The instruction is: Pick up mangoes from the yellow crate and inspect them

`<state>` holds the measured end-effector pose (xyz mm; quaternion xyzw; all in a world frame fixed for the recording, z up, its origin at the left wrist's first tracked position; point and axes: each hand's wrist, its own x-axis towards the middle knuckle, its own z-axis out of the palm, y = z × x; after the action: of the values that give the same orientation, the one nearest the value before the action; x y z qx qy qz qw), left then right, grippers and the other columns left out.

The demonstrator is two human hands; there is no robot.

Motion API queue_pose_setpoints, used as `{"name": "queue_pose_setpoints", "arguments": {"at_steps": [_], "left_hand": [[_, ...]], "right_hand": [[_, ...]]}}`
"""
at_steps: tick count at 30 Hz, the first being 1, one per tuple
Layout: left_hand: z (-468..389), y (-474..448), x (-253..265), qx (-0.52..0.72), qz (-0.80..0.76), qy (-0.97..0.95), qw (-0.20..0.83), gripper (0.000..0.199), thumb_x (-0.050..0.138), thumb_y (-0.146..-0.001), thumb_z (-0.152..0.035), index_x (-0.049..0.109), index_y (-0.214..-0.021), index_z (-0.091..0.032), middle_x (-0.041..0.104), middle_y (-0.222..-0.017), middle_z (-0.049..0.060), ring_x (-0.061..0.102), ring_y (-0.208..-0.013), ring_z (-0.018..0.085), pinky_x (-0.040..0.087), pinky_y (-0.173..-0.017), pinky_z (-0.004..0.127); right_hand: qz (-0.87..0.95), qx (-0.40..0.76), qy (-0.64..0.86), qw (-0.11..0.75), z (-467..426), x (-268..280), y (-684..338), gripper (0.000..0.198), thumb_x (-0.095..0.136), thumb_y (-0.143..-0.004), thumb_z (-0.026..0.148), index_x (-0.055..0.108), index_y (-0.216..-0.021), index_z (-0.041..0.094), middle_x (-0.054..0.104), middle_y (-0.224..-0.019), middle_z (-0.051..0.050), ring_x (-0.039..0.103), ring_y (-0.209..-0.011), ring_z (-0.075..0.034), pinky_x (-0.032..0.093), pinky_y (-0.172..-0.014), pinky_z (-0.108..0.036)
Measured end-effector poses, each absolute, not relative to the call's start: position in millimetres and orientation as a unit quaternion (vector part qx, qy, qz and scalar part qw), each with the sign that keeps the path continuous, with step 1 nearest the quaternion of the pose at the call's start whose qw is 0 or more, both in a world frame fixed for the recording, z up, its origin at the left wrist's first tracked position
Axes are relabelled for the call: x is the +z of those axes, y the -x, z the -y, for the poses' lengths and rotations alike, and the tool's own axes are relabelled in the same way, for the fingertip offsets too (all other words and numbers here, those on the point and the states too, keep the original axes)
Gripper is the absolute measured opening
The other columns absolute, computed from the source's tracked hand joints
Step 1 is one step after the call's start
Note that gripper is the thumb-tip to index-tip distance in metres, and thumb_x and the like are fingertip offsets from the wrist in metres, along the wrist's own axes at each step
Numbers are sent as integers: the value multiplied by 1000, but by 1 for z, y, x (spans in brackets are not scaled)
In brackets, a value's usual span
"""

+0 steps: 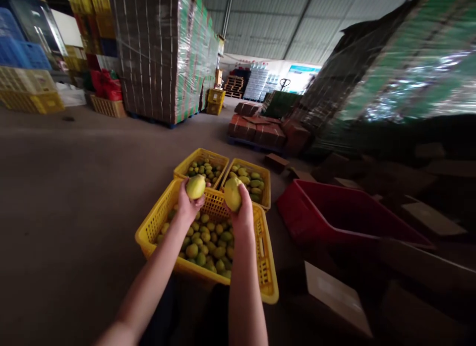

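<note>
My left hand [189,201] is closed around a yellow-green mango [196,187], held above the left side of a large yellow crate [268,252]. In my right hand [243,211] is another mango [232,195], upright and roughly level with the first. Many smaller-looking yellow and green fruits [208,242] fill the bottom of the near crate below my forearms. Just beyond my hands stand two smaller yellow crates. The back left crate [201,152] contains mostly green fruits, and the back right crate [268,187] has longer yellow-green ones. My forearms hide part of the near crate.
A red tub [308,217] stands to the right, among loose cardboard [334,296]. Farther off are brown cartons [256,130] on a pallet. Tall wrapped stacks rise at the left [148,53] and right [401,73]. Concrete floor [92,187] stretches out to my left.
</note>
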<state>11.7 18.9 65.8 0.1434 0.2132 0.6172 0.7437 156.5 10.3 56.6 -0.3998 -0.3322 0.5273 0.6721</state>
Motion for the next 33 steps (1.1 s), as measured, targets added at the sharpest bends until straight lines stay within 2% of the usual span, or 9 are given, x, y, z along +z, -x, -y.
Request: {"name": "queue_pose_setpoints", "arguments": {"at_steps": [3, 6, 11, 15, 20, 24, 27, 30, 33], "left_hand": [[-5, -20, 50, 617, -264, -143, 727, 40, 44, -90, -50, 61, -87, -14, 63, -63, 1, 32, -30, 3, 18, -29, 17], [-1, -25, 33, 612, -305, -138, 716, 42, 49, -88, -56, 57, -80, -16, 60, -58, -1, 31, -30, 3, 16, -30, 17], [1, -35, 19, 582, -357, -127, 720, 44, 49, -87, -60, 57, -82, -17, 55, -55, -3, 39, -33, 5, 22, -33, 18], [10, -43, 15, 583, -367, -147, 710, 46, 55, -81, -65, 54, -79, -19, 54, -54, -3, 46, -39, 8, 22, -36, 19], [19, -42, 5, 567, -373, -230, 698, 43, 63, -77, -60, 55, -73, -19, 53, -52, -2, 45, -39, 10, 23, -36, 22], [15, -35, -5, 525, -420, -253, 695, 43, 60, -82, -60, 65, -87, -18, 58, -55, 2, 53, -45, 15, 27, -38, 24], [11, -32, -9, 464, -444, -247, 726, 49, 53, -87, -62, 69, -98, -17, 58, -53, 4, 56, -46, 18, 26, -37, 25], [9, -31, -12, 433, -427, -255, 751, 56, 47, -89, -66, 70, -98, -16, 49, -42, 1, 46, -35, 15, 22, -35, 24], [7, -33, -13, 439, -389, -272, 763, 56, 46, -89, -67, 70, -95, -16, 44, -38, -1, 40, -31, 13, 24, -34, 24]], "right_hand": [[275, 551, 389, 685, 1, 39, -151, 45, 70, -69, 61, 62, -92, 23, 60, -65, 3, 48, -49, -12, 29, -38, -24], [242, 578, 407, 665, 10, 25, -148, 43, 74, -64, 59, 61, -84, 23, 56, -60, 4, 46, -47, -11, 28, -37, -24], [293, 577, 424, 634, 23, 35, -149, 39, 73, -66, 54, 61, -87, 24, 56, -61, 4, 41, -45, -11, 23, -36, -24], [318, 548, 463, 619, 30, 42, -152, 36, 73, -68, 50, 60, -91, 26, 58, -64, 4, 46, -49, -13, 24, -37, -24], [327, 516, 478, 631, 38, 24, -150, 36, 73, -67, 47, 57, -93, 27, 61, -76, 4, 55, -63, -16, 36, -46, -25], [299, 521, 478, 641, 39, 13, -149, 37, 70, -64, 45, 56, -93, 27, 63, -81, 4, 57, -68, -15, 37, -47, -23], [263, 563, 475, 623, 36, 10, -153, 36, 68, -63, 53, 54, -78, 24, 54, -60, 5, 43, -47, -11, 25, -38, -23], [269, 604, 476, 580, 33, 6, -158, 47, 62, -67, 68, 44, -61, 24, 37, -43, 7, 22, -35, -7, 14, -35, -25], [277, 618, 479, 558, 30, 4, -161, 54, 55, -68, 77, 49, -61, 23, 43, -42, 5, 22, -31, -7, 10, -33, -26]]}}
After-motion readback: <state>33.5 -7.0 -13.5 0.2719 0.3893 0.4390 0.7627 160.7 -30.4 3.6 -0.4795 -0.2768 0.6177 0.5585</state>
